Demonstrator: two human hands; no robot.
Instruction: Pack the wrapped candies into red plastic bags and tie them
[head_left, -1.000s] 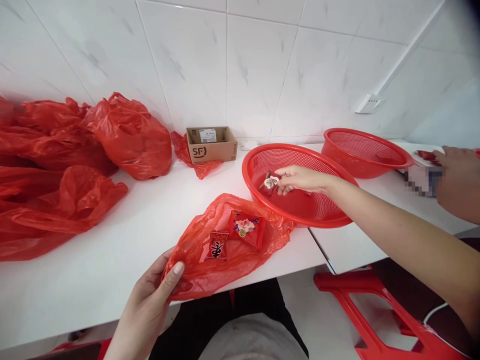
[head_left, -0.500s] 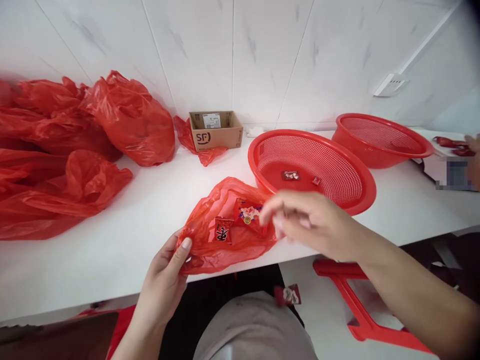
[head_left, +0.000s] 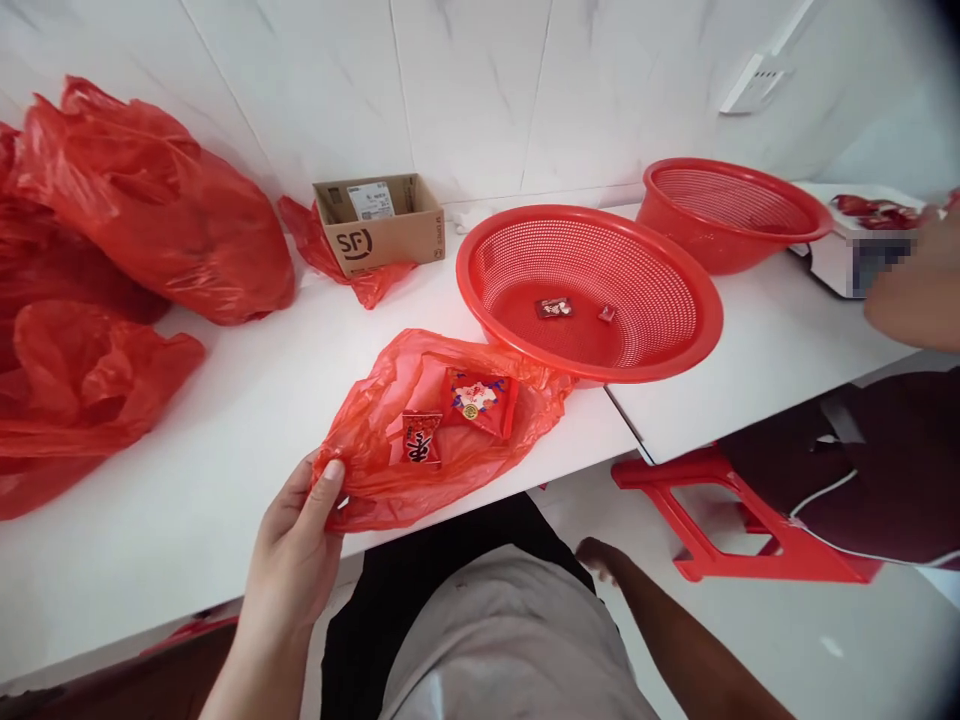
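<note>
My left hand point(head_left: 296, 535) pinches the left edge of a thin red plastic bag point(head_left: 367, 415), thumb on top. The bag lies spread on the white table with its mouth open. Inside are a small red snack packet with dark lettering point(head_left: 421, 438) and a larger red packet with a pale and blue print point(head_left: 480, 402). My right hand point(head_left: 596, 560) hangs below the table edge, by my right leg. Its fingers point downward and are partly hidden, so their grip does not show. A red mesh basket point(head_left: 675, 350) beyond the bag holds two small wrapped packets point(head_left: 553, 308).
Full red plastic bags point(head_left: 165, 200) stand at the left. A small cardboard box point(head_left: 390, 240) sits by the wall. Rightward are a second red basket point(head_left: 720, 240), a scale-like device point(head_left: 825, 265) and another person's arm point(head_left: 919, 290). A red stool point(head_left: 675, 500) stands below.
My right hand has moved from above the bag down below the table edge. A red packet seen in front of my lap is no longer there. My view has shifted right; my left hand keeps the bag.
</note>
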